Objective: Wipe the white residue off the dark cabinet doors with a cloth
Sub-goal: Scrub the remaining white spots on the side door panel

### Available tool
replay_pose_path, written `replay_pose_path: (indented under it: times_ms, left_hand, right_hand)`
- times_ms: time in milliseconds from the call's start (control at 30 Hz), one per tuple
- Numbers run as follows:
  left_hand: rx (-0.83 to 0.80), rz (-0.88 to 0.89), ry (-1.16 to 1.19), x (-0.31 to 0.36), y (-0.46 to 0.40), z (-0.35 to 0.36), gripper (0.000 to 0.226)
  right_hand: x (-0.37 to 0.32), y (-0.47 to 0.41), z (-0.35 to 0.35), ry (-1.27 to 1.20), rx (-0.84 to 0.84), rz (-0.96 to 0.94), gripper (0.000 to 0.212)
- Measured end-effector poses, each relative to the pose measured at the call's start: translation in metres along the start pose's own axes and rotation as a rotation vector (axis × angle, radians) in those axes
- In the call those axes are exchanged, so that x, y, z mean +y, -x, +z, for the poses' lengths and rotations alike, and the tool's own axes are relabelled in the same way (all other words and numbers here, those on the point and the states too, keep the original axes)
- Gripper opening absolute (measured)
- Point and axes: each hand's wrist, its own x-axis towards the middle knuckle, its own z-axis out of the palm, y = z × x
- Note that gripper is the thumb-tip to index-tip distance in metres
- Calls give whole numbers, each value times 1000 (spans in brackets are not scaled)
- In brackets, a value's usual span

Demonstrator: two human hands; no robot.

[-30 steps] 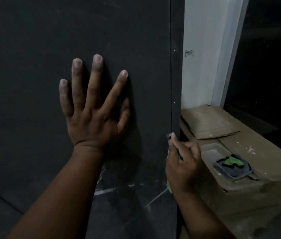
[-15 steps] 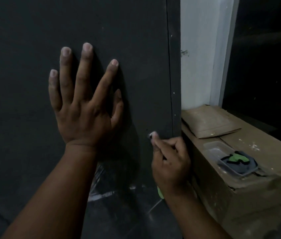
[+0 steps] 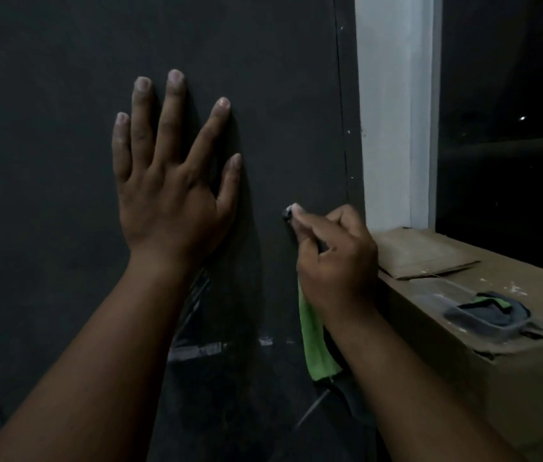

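The dark cabinet door (image 3: 46,228) fills the left and middle of the view. My left hand (image 3: 170,181) lies flat on it, fingers spread and straight. To its right, my right hand (image 3: 333,255) grips a green cloth (image 3: 315,341) whose tail hangs below the wrist, and its extended finger presses a cloth-covered tip against the door near the right edge. White smears (image 3: 196,350) show on the door's lower part, under my left forearm. A few white specks (image 3: 349,132) dot the narrow strip by the door's edge.
A white post (image 3: 393,111) stands right of the door. Beside it sits a cardboard box (image 3: 463,378) with a loose cardboard flap (image 3: 420,255) and a clear plastic tray (image 3: 430,300) holding dark and green cloth (image 3: 493,311). Far right is dark.
My right hand has moved left from the door's right edge onto the door face, still pressing with the cloth. My left hand stays flat on the door.
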Motion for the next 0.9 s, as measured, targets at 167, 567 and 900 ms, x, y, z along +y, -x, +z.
replay_pose_path:
  times_ms: [167, 567, 900]
  left_hand:
    - [43, -4, -20, -12, 26, 1, 57]
    - [66, -21, -24, -20, 41, 7, 64]
    - [-13, 10, 30, -22, 54, -6, 63]
  right_hand:
    - [3, -13, 6, 56, 117, 23, 15]
    - [7, 23, 22, -5, 168, -39, 19]
    - [6, 16, 9, 47, 186, 29, 17]
